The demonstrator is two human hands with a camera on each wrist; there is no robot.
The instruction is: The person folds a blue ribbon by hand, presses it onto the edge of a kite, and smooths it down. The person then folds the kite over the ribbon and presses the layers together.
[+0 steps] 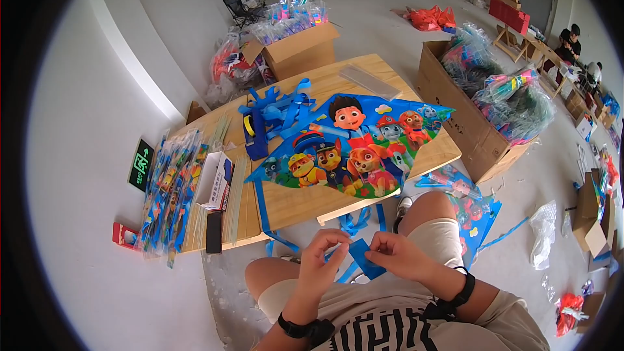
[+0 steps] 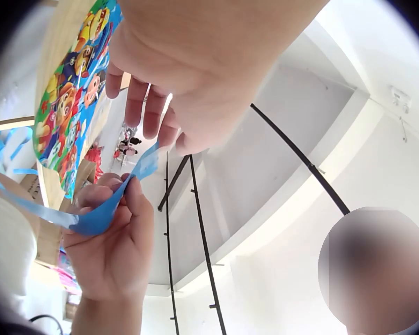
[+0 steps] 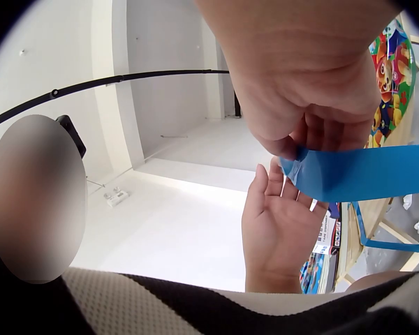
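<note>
In the head view, a blue strip [image 1: 366, 264] hangs between the two hands above the lap. My right hand [image 1: 404, 257] pinches it between thumb and fingers. Thumb and index finger of my left hand [image 1: 318, 265] come close together at the strip's upper end, where a clear piece shows. The left wrist view has the left hand [image 2: 195, 77] pinching this pale end of the strip [image 2: 101, 219], the right hand [image 2: 112, 258] gripping lower down. In the right wrist view the strip [image 3: 377, 174] runs from the right hand [image 3: 307, 91], with the left palm [image 3: 283, 234] behind.
A printed kite [image 1: 364, 149] with cartoon figures lies on the wooden table [image 1: 299, 211]. Blue ribbons [image 1: 279, 107], packaged bundles [image 1: 170, 195] and a small white box [image 1: 213, 182] are there too. Large cartons [image 1: 465, 114] stand beyond; people [image 1: 570, 45] are at the far right.
</note>
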